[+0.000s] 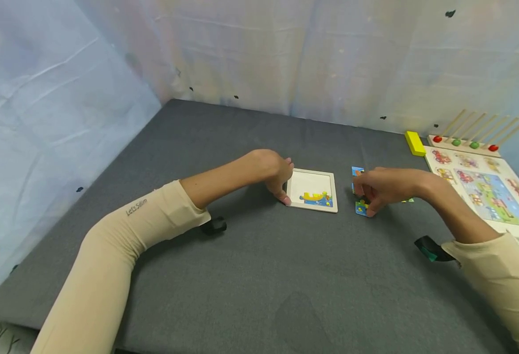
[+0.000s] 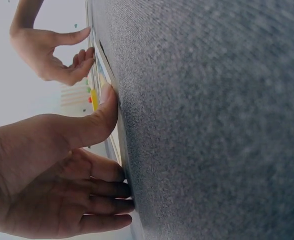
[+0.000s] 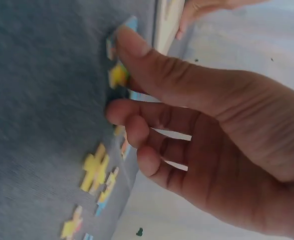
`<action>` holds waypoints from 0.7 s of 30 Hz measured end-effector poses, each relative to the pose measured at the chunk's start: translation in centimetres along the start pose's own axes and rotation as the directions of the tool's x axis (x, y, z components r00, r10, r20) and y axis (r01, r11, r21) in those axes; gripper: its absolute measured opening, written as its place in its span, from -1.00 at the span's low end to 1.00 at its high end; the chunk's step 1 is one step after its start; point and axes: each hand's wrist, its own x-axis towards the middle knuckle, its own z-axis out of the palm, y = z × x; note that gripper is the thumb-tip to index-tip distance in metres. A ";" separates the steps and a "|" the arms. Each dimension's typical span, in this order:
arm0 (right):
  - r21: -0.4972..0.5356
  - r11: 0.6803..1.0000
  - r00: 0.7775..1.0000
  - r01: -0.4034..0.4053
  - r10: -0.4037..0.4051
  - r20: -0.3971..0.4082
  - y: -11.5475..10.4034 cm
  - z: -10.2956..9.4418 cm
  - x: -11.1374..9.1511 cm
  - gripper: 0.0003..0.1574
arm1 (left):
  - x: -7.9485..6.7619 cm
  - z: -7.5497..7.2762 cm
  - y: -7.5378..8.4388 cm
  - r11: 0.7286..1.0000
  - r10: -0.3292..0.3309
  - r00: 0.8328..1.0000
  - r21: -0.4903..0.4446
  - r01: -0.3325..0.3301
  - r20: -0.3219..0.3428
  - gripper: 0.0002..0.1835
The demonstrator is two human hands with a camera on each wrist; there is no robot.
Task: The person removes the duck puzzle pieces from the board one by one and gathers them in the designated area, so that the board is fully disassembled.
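A square wooden puzzle tray (image 1: 311, 176) lies on the dark cloth, with a few joined pieces showing a yellow shape on blue (image 1: 316, 199) in its near right part. At the tray's left side is my left hand (image 1: 279, 174); its thumb touches the near corner and its fairly straight fingers reach along toward the far corner. To the right, my right hand (image 1: 381, 187) is low over loose puzzle pieces. Its thumb is against a blue-and-yellow piece (image 3: 118, 76), while the index fingertip stands apart from the thumb. The hand covers some pieces in the head view.
More loose pieces (image 3: 94, 167) lie beside the right hand. Farther right is a large picture board (image 1: 494, 221). Behind it stand a yellow block (image 1: 414, 143) and a wooden peg rack (image 1: 465, 146) with red and green beads. A light curtain hangs behind the table.
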 end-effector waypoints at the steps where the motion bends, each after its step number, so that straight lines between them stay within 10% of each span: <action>1: -0.003 1.000 1.000 -0.014 0.014 0.003 -0.1 0.1 0.1 -0.50 | 0.0 0.0 0.0 1.000 0.000 1.000 0.001 0.000 0.002 0.21; 21: -0.093 0.993 0.997 0.073 -0.075 -0.021 -1.9 -0.7 -0.2 -0.53 | 0.1 0.0 0.2 1.000 -0.011 1.000 -0.004 0.011 0.011 0.21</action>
